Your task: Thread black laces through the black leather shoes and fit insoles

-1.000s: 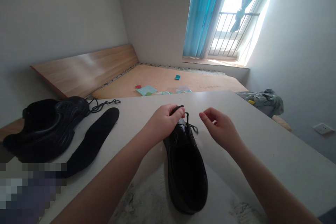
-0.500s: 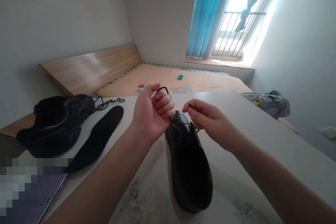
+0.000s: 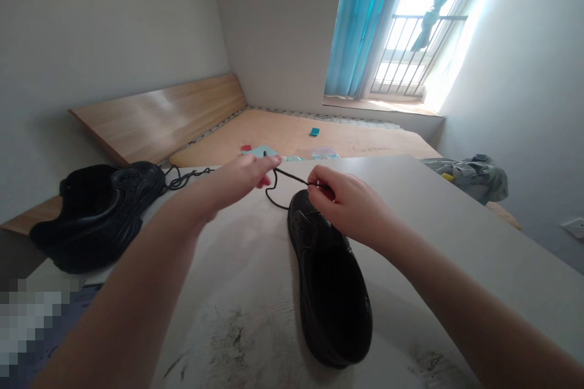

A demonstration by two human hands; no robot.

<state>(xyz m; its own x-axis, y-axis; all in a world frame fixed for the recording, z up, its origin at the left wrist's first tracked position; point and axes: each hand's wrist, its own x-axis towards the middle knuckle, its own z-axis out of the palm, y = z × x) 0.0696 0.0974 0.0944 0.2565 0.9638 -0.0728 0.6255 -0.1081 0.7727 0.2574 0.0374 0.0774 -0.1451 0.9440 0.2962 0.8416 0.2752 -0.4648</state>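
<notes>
A black leather shoe [image 3: 335, 292] stands on the white table, its toe pointing away from me and its opening towards me. My left hand [image 3: 241, 177] is closed on a thin black shoelace [image 3: 292, 177] left of the toe, and a short end pokes up above the thumb. The lace runs from there to my right hand [image 3: 344, 194], which pinches it just over the front of the shoe. A loose bend of lace hangs down to the toe's left side. My right hand hides much of the eyelet area.
A second black shoe [image 3: 95, 213] with loose laces [image 3: 182, 179] rests at the left table edge. Behind the white table [image 3: 420, 243] lies a bed [image 3: 283, 124] with small packets. A grey-green bag [image 3: 469, 176] is at the right.
My left hand has moved left and turned palm down, drawing the lace out towards the left. My right hand has shifted slightly left over the shoe. My left forearm now covers the black insole.
</notes>
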